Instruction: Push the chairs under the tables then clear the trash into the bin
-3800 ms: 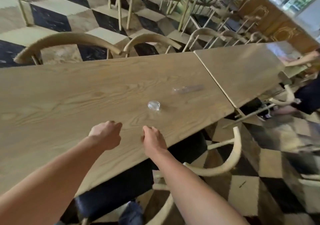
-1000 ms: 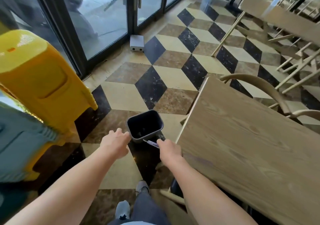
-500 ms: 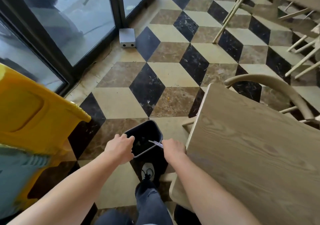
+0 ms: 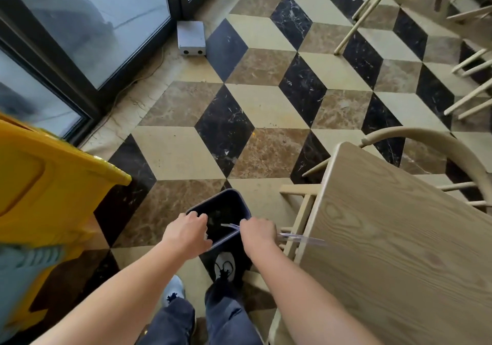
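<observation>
Holding one clear wrapper [image 4: 300, 237], perhaps plastic, over one bin [image 4: 241, 206], two hands

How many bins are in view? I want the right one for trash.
2: a small dark bin on the floor under both hands, and a yellow bin at left. Others may sit out of frame.

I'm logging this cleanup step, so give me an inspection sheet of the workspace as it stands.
Surface: wooden table at right, no items seen on the visible part.
Job's things: small dark bin on the floor; clear plastic wrapper in the right hand, one end over the bin; chair tucked behind the table.
Clutter: nothing seen.
Grippers: left hand over the bin rim, contents hidden; right hand shut on the wrapper.
Cables: thin wire along the door track.
Surroundings: yellow container, grey box, glass doors.
</observation>
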Tool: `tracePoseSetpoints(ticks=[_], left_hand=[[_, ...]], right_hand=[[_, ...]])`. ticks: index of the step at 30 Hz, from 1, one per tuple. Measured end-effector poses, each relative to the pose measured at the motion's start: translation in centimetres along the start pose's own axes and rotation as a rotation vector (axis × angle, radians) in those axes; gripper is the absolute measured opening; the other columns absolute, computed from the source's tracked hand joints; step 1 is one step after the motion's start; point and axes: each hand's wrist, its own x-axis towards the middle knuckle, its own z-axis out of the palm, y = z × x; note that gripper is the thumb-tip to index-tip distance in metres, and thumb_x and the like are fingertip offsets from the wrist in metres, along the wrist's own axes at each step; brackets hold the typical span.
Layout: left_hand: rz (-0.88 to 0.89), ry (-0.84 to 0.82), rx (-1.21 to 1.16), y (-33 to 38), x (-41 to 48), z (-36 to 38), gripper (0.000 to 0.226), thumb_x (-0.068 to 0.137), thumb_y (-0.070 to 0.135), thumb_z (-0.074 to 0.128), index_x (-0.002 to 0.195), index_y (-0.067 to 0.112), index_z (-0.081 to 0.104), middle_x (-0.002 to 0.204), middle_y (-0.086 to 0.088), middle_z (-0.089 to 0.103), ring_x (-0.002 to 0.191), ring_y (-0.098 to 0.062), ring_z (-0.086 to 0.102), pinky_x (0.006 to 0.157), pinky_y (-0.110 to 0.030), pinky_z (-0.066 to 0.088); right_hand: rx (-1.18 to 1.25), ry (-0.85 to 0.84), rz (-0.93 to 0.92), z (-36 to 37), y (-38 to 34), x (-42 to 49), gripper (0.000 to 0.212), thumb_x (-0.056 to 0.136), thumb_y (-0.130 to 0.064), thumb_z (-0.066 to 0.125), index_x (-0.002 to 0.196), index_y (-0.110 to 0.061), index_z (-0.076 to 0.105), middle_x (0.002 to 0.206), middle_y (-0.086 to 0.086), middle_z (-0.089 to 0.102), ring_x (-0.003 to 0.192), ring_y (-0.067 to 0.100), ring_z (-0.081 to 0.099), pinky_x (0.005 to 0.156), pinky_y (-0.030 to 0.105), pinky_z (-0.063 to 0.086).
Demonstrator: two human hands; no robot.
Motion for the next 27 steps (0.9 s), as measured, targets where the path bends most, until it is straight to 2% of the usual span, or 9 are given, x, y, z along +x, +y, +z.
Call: tracePoseSetpoints(ticks=[4, 9, 17, 20, 23, 27], left_hand=[[-0.02, -0.023, -0.034, -0.2, 2.4, 0.8, 0.045, 0.086, 0.052, 0.065, 0.115, 0.02, 0.052, 0.111, -0.002, 0.058, 0.11, -0.028, 0.055, 0.078, -0.038, 0.052], [-0.067, -0.037, -0.079, -0.2, 7.0, 3.5, 0.044, 0.089, 0.053, 0.063, 0.115, 0.02, 0.05, 0.11, -0.001, 0.057, 0.109, -0.027, 0.053, 0.076, -0.037, 0.05], [-0.174, -0.077, -0.202, -2.7, 17.8, 12.7, 0.04, 0.086, 0.051, 0.063, 0.104, 0.021, 0.045, 0.113, -0.004, 0.056, 0.111, -0.03, 0.051, 0.08, -0.039, 0.049], [-0.183, -0.121, -0.195, -4.0, 20.5, 16.1, 0.05, 0.083, 0.053, 0.065, 0.116, 0.02, 0.048, 0.118, -0.005, 0.052, 0.114, -0.031, 0.05, 0.087, -0.043, 0.052], [-0.194, -0.151, -0.17, -5.1, 21.7, 18.2, 0.045, 0.086, 0.043, 0.064, 0.119, 0.018, 0.046, 0.117, -0.007, 0.051, 0.113, -0.033, 0.05, 0.083, -0.044, 0.052], [-0.203, -0.177, -0.078, -5.9, 20.9, 18.4, 0.03, 0.09, 0.03, 0.06, 0.112, 0.015, 0.046, 0.113, -0.009, 0.051, 0.109, -0.033, 0.053, 0.074, -0.039, 0.046]], right_hand=[[-0.049, -0.031, 0.019, 0.4, -1.3, 2.9, 0.029, 0.09, -0.008, 0.062, 0.119, -0.012, 0.06, 0.113, 0.013, 0.063, 0.1, 0.036, 0.061, 0.078, 0.041, 0.052], [-0.076, -0.089, 0.006, 2.8, -2.5, 8.5, 0.031, 0.094, -0.01, 0.057, 0.126, -0.01, 0.057, 0.12, 0.016, 0.061, 0.105, 0.04, 0.06, 0.084, 0.046, 0.052], [-0.03, -0.144, -0.046, 11.2, -4.4, 19.4, 0.029, 0.098, -0.012, 0.051, 0.127, -0.013, 0.051, 0.125, 0.016, 0.058, 0.113, 0.038, 0.056, 0.087, 0.048, 0.05], [-0.023, -0.142, -0.064, 14.6, -5.0, 22.7, 0.042, 0.095, -0.014, 0.059, 0.135, -0.014, 0.046, 0.13, 0.018, 0.055, 0.118, 0.04, 0.053, 0.094, 0.05, 0.046], [0.01, -0.131, -0.071, 17.0, -4.7, 23.8, 0.039, 0.095, -0.011, 0.058, 0.132, -0.013, 0.046, 0.129, 0.016, 0.056, 0.118, 0.037, 0.053, 0.09, 0.044, 0.045], [0.063, -0.13, -0.074, 17.4, -3.8, 22.5, 0.034, 0.095, -0.008, 0.055, 0.127, -0.013, 0.047, 0.126, 0.013, 0.057, 0.116, 0.034, 0.055, 0.085, 0.039, 0.046]])
